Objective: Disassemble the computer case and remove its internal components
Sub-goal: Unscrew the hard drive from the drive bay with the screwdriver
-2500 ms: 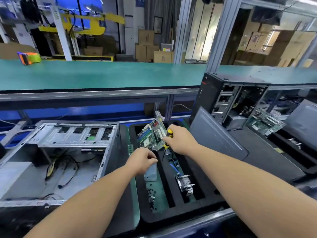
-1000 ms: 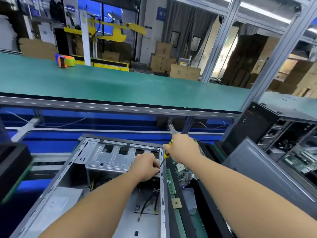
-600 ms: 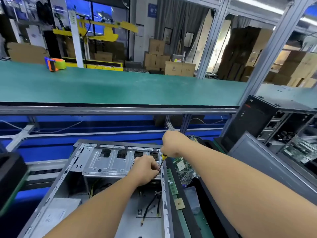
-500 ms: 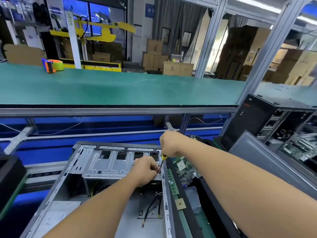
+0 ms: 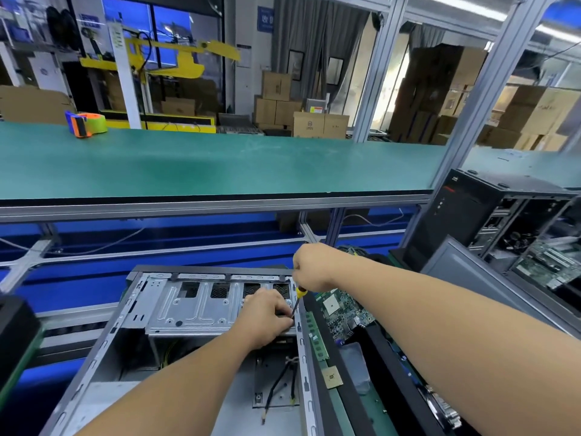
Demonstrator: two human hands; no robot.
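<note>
- Steel shows bare across most of the case (image 5: 201,388), which lies open on its side in front of you; the motherboard bay is stripped down to the floor pan.
- Still inside: the drive cage (image 5: 201,306) at the far end and a few loose cables (image 5: 279,388) on the floor.
- Your right hand (image 5: 314,265) has its fingers curled round the screwdriver (image 5: 298,298), shaft angled down to the cage's right edge.
- Your left hand (image 5: 267,319) rests on the cage beside the tip with fingers bent; whether they pinch a screw or only steady the metal, you cannot tell from here.
- Already out, just right of the case: a board (image 5: 344,309), a RAM stick (image 5: 316,336) and a CPU chip (image 5: 331,377), lying in and beside the black tray (image 5: 386,369).
- Judged from this, you are well past halfway: the cage fastening looks like the step in hand, then lift the cage and pull the cables.
- A second case (image 5: 490,215) stands on the desk to the far right, opened, with parts still inside.
</note>
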